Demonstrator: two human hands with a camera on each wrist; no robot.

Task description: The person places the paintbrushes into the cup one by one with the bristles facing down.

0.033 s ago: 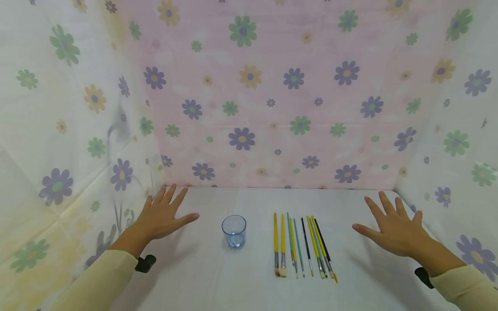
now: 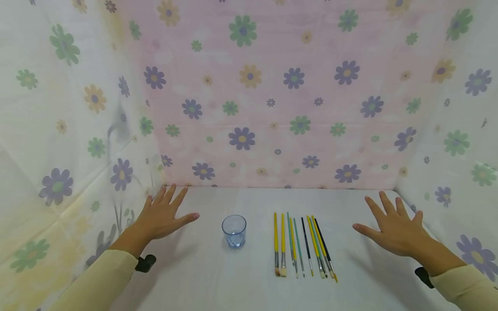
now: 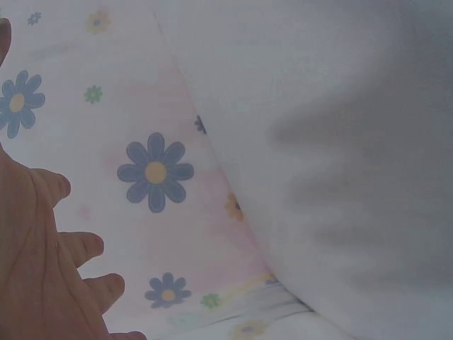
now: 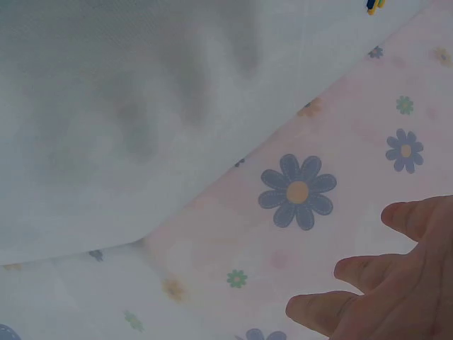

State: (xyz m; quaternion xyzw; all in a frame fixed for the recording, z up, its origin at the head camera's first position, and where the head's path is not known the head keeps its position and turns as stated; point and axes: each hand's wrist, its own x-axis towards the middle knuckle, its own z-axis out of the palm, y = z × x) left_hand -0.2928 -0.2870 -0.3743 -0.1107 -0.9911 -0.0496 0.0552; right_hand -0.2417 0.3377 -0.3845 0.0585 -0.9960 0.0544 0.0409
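A small clear blue glass [image 2: 234, 231] stands upright on the white table [image 2: 218, 280]. To its right lies a row of several paintbrushes [image 2: 302, 245], yellow, teal and black handled, bristles toward me. My left hand [image 2: 162, 214] hovers flat over the table's left side with fingers spread, holding nothing. My right hand [image 2: 391, 225] is spread the same way at the right, well clear of the brushes. The left wrist view shows only my left hand's fingers [image 3: 67, 248] against the flowered cloth. In the right wrist view my fingers [image 4: 368, 273] and brush tips [image 4: 375, 6] show.
Flowered cloth walls [image 2: 253, 95] enclose the table at the back and both sides. Both forearms wear pale yellow sleeves [image 2: 97, 280] with black wrist mounts [image 2: 145, 263].
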